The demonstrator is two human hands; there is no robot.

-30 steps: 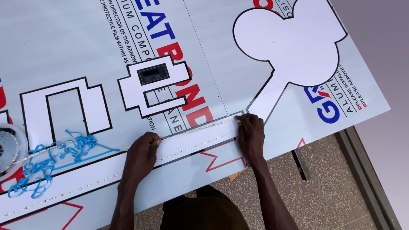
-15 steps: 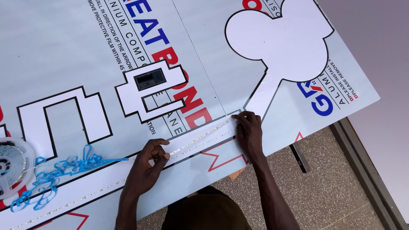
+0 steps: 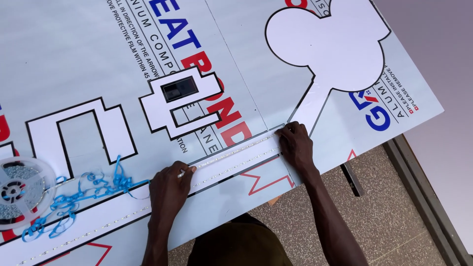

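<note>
Reel: cut off by left edge.
Strip: hidden beneath left hand fingertips.

thin white led strip, lying flat, stretched diagonally along white panel band
</note>
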